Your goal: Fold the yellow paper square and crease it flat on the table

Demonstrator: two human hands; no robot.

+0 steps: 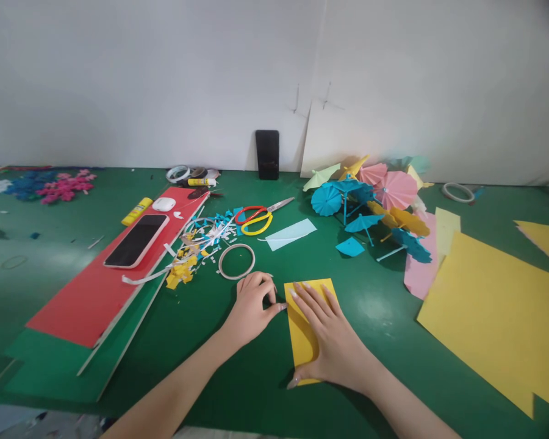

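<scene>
A folded yellow paper (302, 341) lies on the green table (238, 372) in front of me. My right hand (322, 332) rests flat on it with fingers stretched out, pressing it down. My left hand (254, 305) sits at the paper's left edge with fingers curled and the thumb pressed against the fold. A ring of tape (236, 261) lies just beyond my left hand.
A phone (136, 240) and an earbud case (163, 204) rest on a red sheet (96, 292) at left. Paper scraps (196, 247), scissors (256, 218), glue sticks, paper umbrellas (370, 195), large yellow sheets (494, 311) and a second phone (267, 154) against the wall surround the area.
</scene>
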